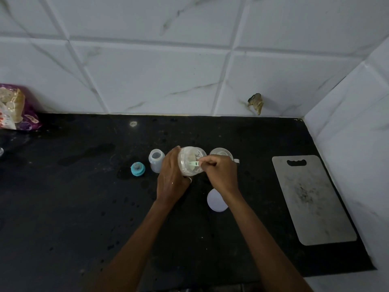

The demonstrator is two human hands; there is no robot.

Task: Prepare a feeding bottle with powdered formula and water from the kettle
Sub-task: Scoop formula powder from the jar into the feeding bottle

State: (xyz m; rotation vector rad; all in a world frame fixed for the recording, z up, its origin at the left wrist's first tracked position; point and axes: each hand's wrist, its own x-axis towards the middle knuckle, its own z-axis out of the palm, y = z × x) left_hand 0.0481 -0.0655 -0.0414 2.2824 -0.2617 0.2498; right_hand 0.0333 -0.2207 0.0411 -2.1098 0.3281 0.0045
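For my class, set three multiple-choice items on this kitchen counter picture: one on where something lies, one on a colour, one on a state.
1. Where does the grey cutting board lie?
A. on the right of the counter
B. beside the purple packet
C. under the jar

2. What colour is the bottle's teat ring?
A. red
B. teal
C. yellow

3. In what state is the feeding bottle?
A. capped and lying down
B. held in the right hand
C. upright and open

Answers:
1 A: the board lies near the right wall, apart from everything else.
2 B: the ring left of the bottle is teal.
3 C: the bottle stands uncapped while the left hand holds the powder jar and the right hand holds a scoop.
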